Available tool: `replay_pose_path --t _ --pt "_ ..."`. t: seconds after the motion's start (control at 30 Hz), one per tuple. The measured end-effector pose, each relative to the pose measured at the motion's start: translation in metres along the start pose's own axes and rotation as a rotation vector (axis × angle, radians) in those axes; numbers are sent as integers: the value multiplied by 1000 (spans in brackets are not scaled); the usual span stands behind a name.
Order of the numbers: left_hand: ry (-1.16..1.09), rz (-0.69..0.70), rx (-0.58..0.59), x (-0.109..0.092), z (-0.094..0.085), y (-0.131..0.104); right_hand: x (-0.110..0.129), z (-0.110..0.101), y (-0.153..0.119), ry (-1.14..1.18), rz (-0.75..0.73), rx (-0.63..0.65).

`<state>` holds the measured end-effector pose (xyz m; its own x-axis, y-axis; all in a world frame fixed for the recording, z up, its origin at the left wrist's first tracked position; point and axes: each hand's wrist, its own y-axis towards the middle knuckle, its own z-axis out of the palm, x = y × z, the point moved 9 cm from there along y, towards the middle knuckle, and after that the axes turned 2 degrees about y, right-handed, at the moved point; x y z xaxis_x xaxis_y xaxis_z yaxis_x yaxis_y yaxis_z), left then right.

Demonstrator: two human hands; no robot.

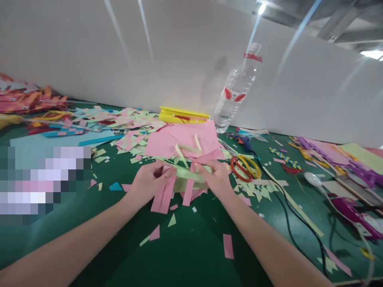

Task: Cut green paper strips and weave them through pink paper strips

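Note:
Between my two hands are pink paper strips (188,192) and pale green paper strips (188,173) that cross over and under one another. My left hand (152,179) pinches the left end of the crossed strips, with pink ends hanging below its fingers. On the other side, my right hand (214,175) is closed on a pink strip where it meets the green one. Behind the hands lies a pink paper sheet (182,137), with pale green strips sticking up in front of it. My fingertips partly hide the crossings.
Scissors (245,167) with red and yellow handles lie to the right, near a blue glue gun (241,139) and its black cable. A plastic bottle (235,91) leans at the wall. Woven paper pieces (131,123) are heaped at left; scraps litter the green table (191,263).

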<state>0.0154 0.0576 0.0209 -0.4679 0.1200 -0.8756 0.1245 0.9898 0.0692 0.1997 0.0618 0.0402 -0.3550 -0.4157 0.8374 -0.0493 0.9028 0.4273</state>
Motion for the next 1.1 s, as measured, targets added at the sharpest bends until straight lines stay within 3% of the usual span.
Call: replay_pose_path --t 0.13,0.33,0.57,0.87,0.97,1.1 --pt "44 17 -36 -3 -2 -2 23 6 -7 -122 -150 1" --pt "93 56 21 -8 5 -7 52 11 -18 -269 -384 -31" --pt "24 58 60 -11 10 -8 52 12 -20 -305 -408 -55" --pt "-172 -26 17 -2 9 -6 65 27 -28 -281 -567 118" --pt "-192 -12 -3 -2 8 -6 66 27 -29 -238 -537 135" --pt "-192 -44 -24 2 5 -6 53 17 -21 -125 -338 57"
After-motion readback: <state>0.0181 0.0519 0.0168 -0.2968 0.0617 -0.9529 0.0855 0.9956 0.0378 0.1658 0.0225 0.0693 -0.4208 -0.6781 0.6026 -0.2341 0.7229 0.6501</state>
